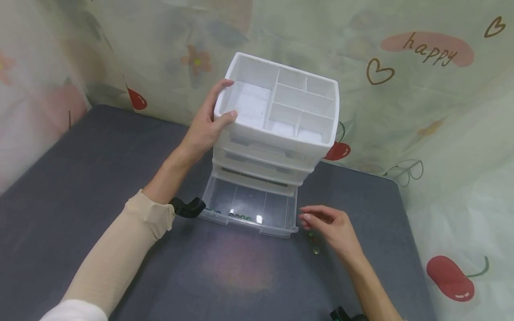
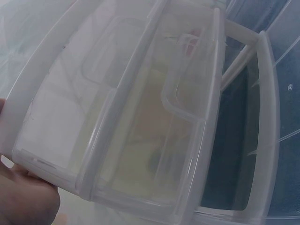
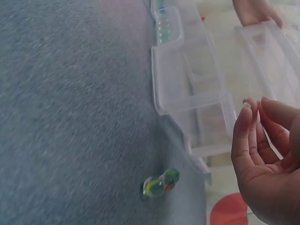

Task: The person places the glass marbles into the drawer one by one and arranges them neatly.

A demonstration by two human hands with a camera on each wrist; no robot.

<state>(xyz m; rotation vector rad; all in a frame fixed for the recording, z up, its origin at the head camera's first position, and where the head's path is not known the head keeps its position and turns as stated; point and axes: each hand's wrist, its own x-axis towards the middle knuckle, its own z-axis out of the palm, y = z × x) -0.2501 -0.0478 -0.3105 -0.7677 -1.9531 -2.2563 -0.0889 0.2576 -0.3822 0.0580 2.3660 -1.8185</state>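
A white plastic drawer organizer (image 1: pixel 277 138) stands tilted on the table, its divided top tray facing up. My left hand (image 1: pixel 209 122) grips the tray's left rim, thumb inside. The clear bottom drawer (image 1: pixel 249 200) is pulled out, with several glass marbles (image 1: pixel 241 217) along its front edge. Beside that drawer's right front corner is my right hand (image 1: pixel 327 227), fingers loosely bent, thumb near the fingertips; I see nothing between them. A few green glass marbles (image 1: pixel 316 251) lie on the table below it, also visible as marbles (image 3: pixel 157 185) in the right wrist view.
A dark grey cloth (image 1: pixel 241 285) covers the tabletop. Behind it hangs a pale curtain (image 1: pixel 289 26) printed with cherries, hearts and flowers. Two closed clear drawers (image 2: pixel 154 122) sit above the pulled-out one. A black camera strap (image 1: pixel 188 207) is on the left wrist.
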